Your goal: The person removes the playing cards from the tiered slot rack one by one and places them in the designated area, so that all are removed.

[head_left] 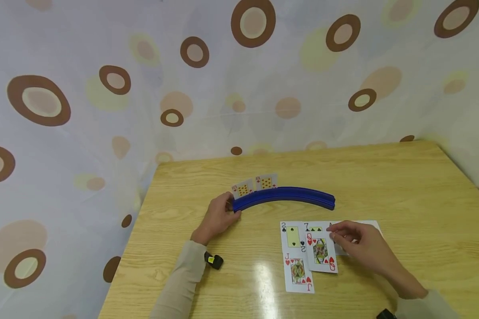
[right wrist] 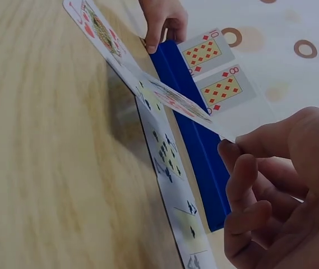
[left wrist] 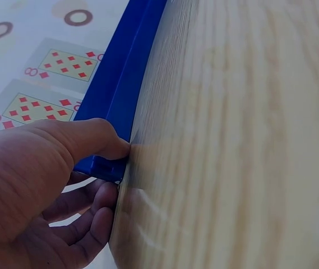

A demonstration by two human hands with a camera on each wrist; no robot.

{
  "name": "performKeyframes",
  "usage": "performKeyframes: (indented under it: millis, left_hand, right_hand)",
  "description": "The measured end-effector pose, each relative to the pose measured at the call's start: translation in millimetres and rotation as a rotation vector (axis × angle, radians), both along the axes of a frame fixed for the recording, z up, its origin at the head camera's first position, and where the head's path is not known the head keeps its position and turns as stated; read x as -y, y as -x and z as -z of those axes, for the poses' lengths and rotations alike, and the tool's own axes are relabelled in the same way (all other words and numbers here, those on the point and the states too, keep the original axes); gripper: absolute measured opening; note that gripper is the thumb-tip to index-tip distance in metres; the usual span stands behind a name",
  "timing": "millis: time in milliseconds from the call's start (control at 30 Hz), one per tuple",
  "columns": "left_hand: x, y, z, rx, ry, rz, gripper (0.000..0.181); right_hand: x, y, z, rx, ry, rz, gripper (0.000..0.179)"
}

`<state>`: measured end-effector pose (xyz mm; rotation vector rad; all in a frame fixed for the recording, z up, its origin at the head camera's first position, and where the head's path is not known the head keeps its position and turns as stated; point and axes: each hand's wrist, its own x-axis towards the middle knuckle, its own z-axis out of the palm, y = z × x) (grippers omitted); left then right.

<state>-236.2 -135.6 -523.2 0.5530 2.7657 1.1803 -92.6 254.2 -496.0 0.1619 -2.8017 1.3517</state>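
Observation:
My left hand [head_left: 218, 215] grips the left end of a curved blue card holder [head_left: 285, 194], thumb on the near side. Standing in the holder's slot are the 10 of diamonds [head_left: 243, 189] and the 8 of diamonds [head_left: 266, 182]. Between thumb and fingertip my right hand [head_left: 365, 248] pinches the queen of hearts [head_left: 321, 252] by a corner. The right wrist view shows that queen tilted above the row of cards. Under it lie the 2 of spades [head_left: 292, 237] and the 7 of clubs [head_left: 314, 227], with the jack of hearts [head_left: 298, 272] below the 2.
Further cards lie to the right of the 7, among them an ace [right wrist: 192, 230], partly covered by my right hand in the head view. A wooden table [head_left: 415, 195] carries everything. Behind it and to its left hangs a patterned cloth [head_left: 207, 88].

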Motion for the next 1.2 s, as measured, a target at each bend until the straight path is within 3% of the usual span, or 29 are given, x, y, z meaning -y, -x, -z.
performKeyframes:
  millis: [200,500,1200]
  left_hand:
    - [0.8,0.2,2.0,-0.006,-0.001,0.012,0.032]
    - [2.8,-0.1,1.8,0.006,-0.009,0.011,0.033]
    - [1.2,-0.7,-0.2,0.008,-0.02,0.013,0.034]
  right_hand:
    - [-2,-14.2,6.4,0.032,-0.051,0.007,0.008]
    - [-1,-29.3,15.4,-0.026,-0.085,0.015,0.009]
    - [4,-36.6,14.5,-0.074,-0.126,0.033,0.009]
